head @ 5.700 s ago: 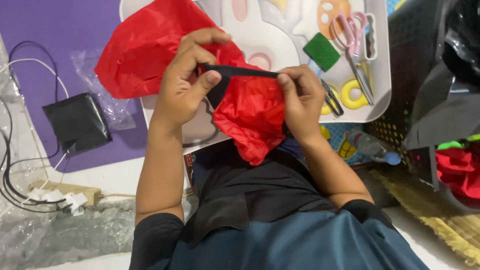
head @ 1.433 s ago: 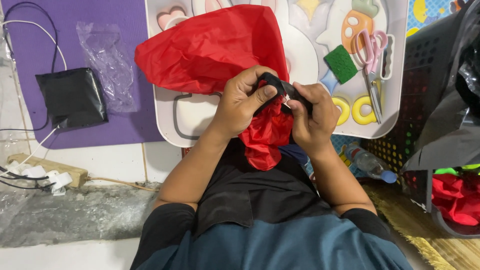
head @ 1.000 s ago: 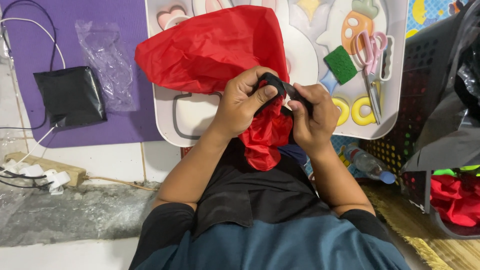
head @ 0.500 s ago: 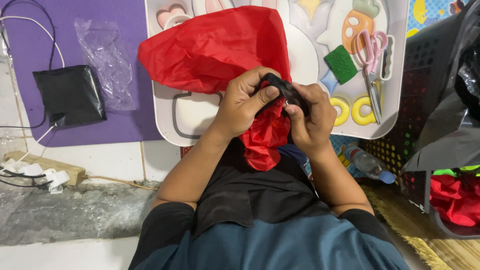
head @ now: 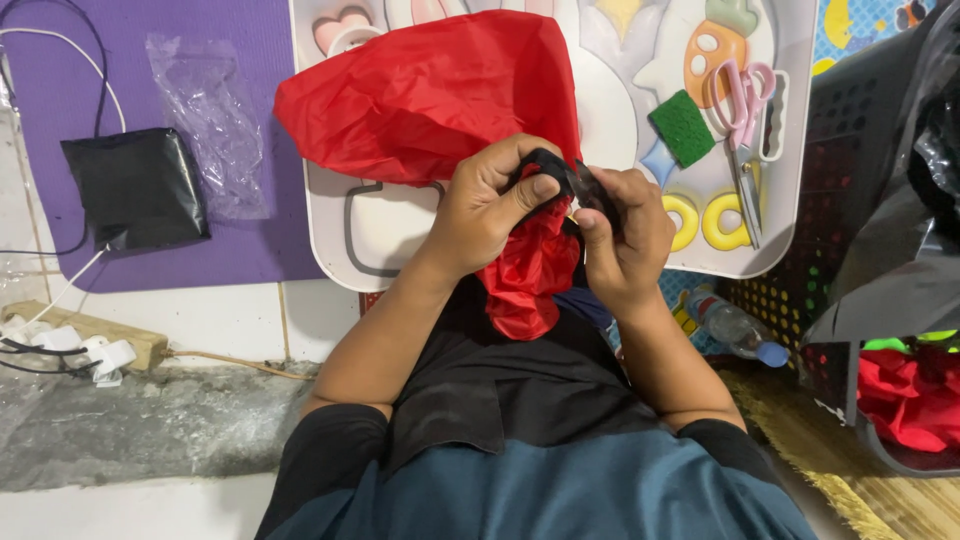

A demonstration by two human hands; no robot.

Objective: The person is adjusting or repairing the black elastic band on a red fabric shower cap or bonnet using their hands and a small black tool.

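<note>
A crumpled red fabric (head: 430,95) spreads over the white tray table (head: 400,240) and hangs down towards my lap. My left hand (head: 490,205) and my right hand (head: 620,235) meet at its lower edge. Both pinch a short black strap (head: 560,175) bunched between thumbs and fingers, right against the red cloth. The fingers hide most of the strap.
On the tray lie pink-handled scissors (head: 745,130), a green sponge (head: 682,127) and yellow rings (head: 705,220). A purple mat (head: 130,100) on the left carries a black pouch (head: 135,190) and a clear plastic bag (head: 205,125). Black crate (head: 850,150) with red cloth (head: 905,395) at right; plastic bottle (head: 735,330), power strip (head: 60,345).
The black strap, stretched wide between my hands at first, is now bunched up short. My hands have closed together over it at the red cloth's edge.
</note>
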